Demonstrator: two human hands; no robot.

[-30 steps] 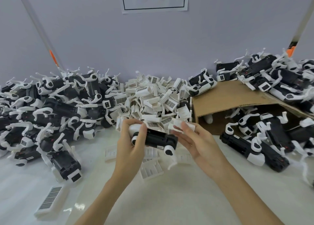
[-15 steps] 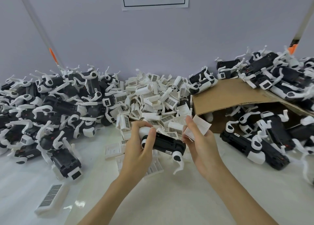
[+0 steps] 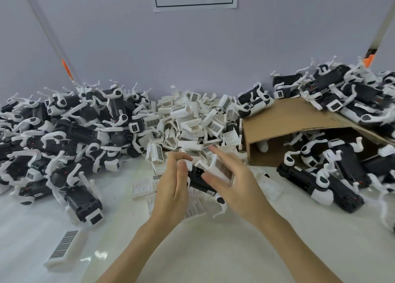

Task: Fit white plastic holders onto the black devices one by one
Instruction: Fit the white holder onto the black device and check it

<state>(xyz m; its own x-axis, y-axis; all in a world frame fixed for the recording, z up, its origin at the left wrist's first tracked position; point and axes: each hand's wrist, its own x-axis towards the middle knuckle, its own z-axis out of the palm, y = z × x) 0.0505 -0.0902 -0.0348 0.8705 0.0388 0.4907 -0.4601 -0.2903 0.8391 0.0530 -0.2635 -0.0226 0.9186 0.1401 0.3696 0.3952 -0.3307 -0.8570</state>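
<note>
Black device (image 3: 202, 181) held above desk (image 3: 213, 250), long axis running ten to four o'clock, clamped at ten-o'clock end by left hand (image 3: 173, 188). White holder (image 3: 220, 171) pinched in right hand (image 3: 237, 184), touching device's upper end, not yet seated.

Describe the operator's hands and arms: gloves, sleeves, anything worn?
Nothing worn. The left hand and right hand are bare, with no gloves, rings or finger cots visible. Both forearms are bare up to the frame's bottom edge: no sleeves, watch, wrist strap or markings in view. Fingernails look short and unpainted.
</note>
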